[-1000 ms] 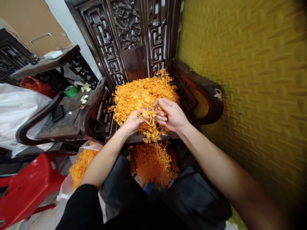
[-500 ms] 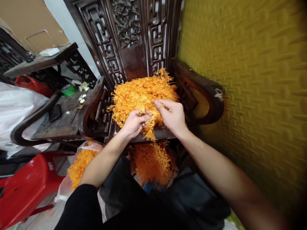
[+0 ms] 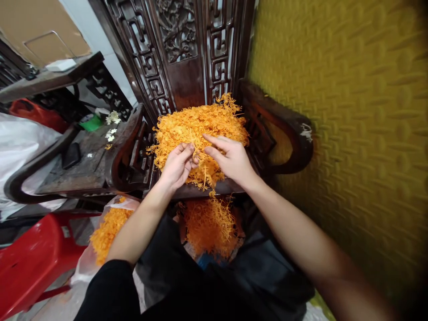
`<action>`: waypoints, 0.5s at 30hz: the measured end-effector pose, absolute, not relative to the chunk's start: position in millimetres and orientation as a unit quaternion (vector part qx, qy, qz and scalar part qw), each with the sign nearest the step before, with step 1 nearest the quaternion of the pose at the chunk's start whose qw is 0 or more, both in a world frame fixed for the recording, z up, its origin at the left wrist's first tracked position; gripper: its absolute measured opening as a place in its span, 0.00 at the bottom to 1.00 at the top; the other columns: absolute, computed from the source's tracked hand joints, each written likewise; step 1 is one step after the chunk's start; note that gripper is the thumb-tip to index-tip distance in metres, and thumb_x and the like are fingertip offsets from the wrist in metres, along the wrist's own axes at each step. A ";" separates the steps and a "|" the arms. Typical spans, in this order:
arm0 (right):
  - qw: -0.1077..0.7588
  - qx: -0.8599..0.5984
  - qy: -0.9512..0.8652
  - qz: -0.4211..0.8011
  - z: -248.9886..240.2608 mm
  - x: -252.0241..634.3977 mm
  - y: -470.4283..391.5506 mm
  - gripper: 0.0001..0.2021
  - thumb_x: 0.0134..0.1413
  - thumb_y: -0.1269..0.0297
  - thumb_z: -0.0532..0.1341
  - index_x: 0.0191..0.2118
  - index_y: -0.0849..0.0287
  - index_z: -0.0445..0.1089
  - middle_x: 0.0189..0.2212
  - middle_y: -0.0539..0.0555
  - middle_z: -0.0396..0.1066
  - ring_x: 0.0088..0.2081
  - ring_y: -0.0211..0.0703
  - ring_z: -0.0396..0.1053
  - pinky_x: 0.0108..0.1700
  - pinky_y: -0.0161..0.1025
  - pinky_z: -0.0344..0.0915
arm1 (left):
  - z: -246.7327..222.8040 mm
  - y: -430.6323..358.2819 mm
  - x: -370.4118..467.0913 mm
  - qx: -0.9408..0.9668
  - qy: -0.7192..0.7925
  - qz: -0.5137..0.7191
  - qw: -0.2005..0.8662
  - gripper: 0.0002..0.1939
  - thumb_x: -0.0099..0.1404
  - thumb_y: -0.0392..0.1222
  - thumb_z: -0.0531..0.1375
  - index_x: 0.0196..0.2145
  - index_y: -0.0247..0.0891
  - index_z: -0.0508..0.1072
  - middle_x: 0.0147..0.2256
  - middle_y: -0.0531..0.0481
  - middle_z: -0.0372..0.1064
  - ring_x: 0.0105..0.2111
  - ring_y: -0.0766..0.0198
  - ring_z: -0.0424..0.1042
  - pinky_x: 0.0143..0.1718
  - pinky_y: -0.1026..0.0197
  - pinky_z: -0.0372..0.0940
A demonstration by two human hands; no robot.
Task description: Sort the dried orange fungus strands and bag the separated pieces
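Note:
A heap of small orange, branching pieces (image 3: 203, 118), plastic-looking, covers the seat of a dark carved wooden chair (image 3: 187, 84). Over the front of the heap, my left hand (image 3: 178, 164) is closed in a pinch, with a bit of orange piece at its fingertips. To its right, my right hand (image 3: 230, 158) has thumb and index finger apart and nothing visible between them. Just under the seat edge an orange sprig (image 3: 212, 193) shows below my hands. More orange pieces (image 3: 212, 227) lie lower down, between my knees.
At the left, a clear bag (image 3: 112, 229) holds more orange pieces beside a red plastic stool (image 3: 30, 258). Another wooden chair there carries a black phone-like object (image 3: 71, 156), a green roll (image 3: 91, 122) and white flower-shaped pieces (image 3: 112, 118). A yellow textured wall (image 3: 341, 111) stands close on the right.
My hands have moved apart; the left went slightly left and up. The right thumb and index finger have opened. The orange clump between my hands is gone from them, and a sprig shows lower down.

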State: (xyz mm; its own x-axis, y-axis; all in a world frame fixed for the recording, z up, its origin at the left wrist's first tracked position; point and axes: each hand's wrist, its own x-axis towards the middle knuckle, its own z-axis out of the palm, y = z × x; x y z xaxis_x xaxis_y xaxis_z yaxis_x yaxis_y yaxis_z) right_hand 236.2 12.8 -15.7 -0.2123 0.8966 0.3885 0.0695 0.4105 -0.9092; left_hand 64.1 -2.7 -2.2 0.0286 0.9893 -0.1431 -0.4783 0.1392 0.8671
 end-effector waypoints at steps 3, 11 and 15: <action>0.506 -0.344 -0.744 0.267 -13.0 234.3 11.2 0.23 0.64 0.53 0.67 0.61 0.55 0.76 0.40 0.54 0.77 0.41 0.45 0.72 0.50 0.47 0.69 | -4.1 -5.5 67.5 0.324 0.391 0.565 0.650 0.20 0.58 0.42 0.73 0.31 0.38 0.63 0.25 0.58 0.67 0.20 0.75 0.68 0.19 0.72 0.61; 0.605 -0.372 -0.684 0.165 -18.7 218.5 13.3 0.12 0.70 0.60 0.60 0.34 0.59 0.74 0.30 0.52 0.74 0.33 0.40 0.70 0.39 0.40 0.65 | 6.5 -21.7 73.1 0.349 0.398 0.531 0.661 0.24 0.51 0.42 0.76 0.29 0.37 0.62 0.25 0.57 0.65 0.19 0.78 0.60 0.16 0.75 0.47; 0.702 -0.439 -0.493 0.268 -20.0 236.4 46.5 0.17 0.70 0.51 0.58 0.33 0.56 0.67 0.25 0.48 0.65 0.25 0.36 0.64 0.29 0.35 0.61 | 11.1 -30.7 67.4 0.362 0.387 0.505 0.681 0.27 0.47 0.45 0.78 0.25 0.37 0.61 0.21 0.59 0.60 0.16 0.80 0.54 0.16 0.74 0.41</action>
State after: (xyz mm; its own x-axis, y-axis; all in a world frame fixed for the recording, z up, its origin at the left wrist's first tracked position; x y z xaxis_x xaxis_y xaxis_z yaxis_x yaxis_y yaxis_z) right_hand 236.4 46.5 -20.0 0.3709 0.8090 0.4560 0.0570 0.4703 -0.8807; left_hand 67.4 -30.7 11.1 0.1892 0.9685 -0.1620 -0.4085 0.2277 0.8839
